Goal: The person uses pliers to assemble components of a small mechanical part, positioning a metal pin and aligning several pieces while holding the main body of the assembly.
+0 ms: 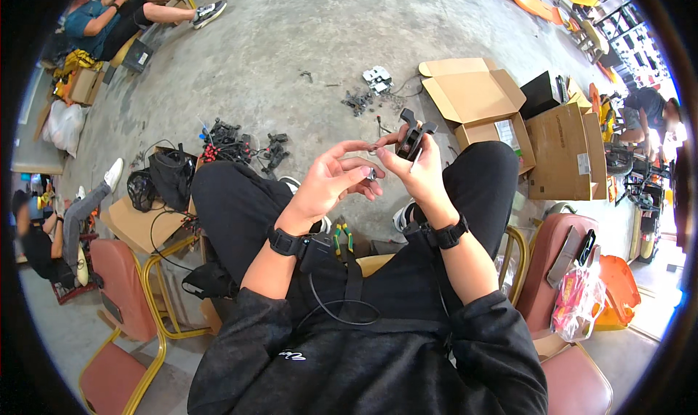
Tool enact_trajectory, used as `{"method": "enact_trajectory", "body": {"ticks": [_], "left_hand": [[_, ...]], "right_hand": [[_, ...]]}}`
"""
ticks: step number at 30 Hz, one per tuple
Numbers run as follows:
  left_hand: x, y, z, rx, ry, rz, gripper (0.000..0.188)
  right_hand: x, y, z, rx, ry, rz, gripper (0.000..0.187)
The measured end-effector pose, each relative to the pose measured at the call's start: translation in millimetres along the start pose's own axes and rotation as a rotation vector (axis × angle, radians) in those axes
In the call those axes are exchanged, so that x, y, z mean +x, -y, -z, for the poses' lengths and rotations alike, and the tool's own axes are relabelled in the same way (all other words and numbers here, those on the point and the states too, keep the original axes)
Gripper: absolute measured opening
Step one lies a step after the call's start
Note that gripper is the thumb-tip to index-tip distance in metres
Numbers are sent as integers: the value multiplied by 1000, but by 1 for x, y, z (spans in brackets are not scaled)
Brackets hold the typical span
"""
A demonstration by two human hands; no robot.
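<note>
My left hand (338, 176) is raised in front of my knees, its thumb and fingers closed on a small round metal piece (371, 174), too small to name. My right hand (419, 171) grips a black forked plastic part (412, 136), which points up and away from me. A thin pale strip shows beside that part, against my fingers. The fingertips of both hands nearly meet at another tiny piece. Below my hands, between my thighs, lie pliers with green and yellow handles (343, 238).
Black parts with red bits (227, 142) are heaped beyond my left knee. Small dark parts (357, 103) and a grey-white part (377, 80) lie farther out. An open cardboard box (472, 95) stands at right. Chairs (123, 288) flank me. Other people sit at far left and right.
</note>
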State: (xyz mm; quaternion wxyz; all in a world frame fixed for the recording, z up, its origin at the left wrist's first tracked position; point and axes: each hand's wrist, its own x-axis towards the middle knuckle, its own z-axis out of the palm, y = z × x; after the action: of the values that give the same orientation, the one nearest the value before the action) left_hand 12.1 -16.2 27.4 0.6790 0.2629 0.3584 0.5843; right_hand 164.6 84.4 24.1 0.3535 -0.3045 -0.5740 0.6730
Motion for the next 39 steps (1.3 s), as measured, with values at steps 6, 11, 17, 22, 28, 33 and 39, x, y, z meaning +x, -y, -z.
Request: {"method": "enact_trajectory", "body": {"ticks": [6, 11, 17, 22, 28, 33, 39], "left_hand": [[2, 1, 14, -47, -196, -93, 25], [2, -3, 21, -50, -241, -185, 20], [0, 1, 25, 73, -268, -229, 20], [0, 2, 24, 218, -232, -180, 22], [-3, -2, 22, 233, -216, -167, 20], [-5, -8, 17, 260, -171, -178, 22], [-4, -4, 17, 255, -184, -230, 24]], "right_hand": [[0, -3, 0, -9, -36, -54, 33], [-2, -5, -5, -37, 33, -90, 34], [-3, 0, -13, -80, 123, -119, 37], [-4, 1, -9, -19, 153, -180, 38], [-3, 3, -12, 19, 152, -240, 37], [-3, 6, -13, -51, 141, -203, 37], [-6, 15, -15, -83, 207, -41, 34]]}}
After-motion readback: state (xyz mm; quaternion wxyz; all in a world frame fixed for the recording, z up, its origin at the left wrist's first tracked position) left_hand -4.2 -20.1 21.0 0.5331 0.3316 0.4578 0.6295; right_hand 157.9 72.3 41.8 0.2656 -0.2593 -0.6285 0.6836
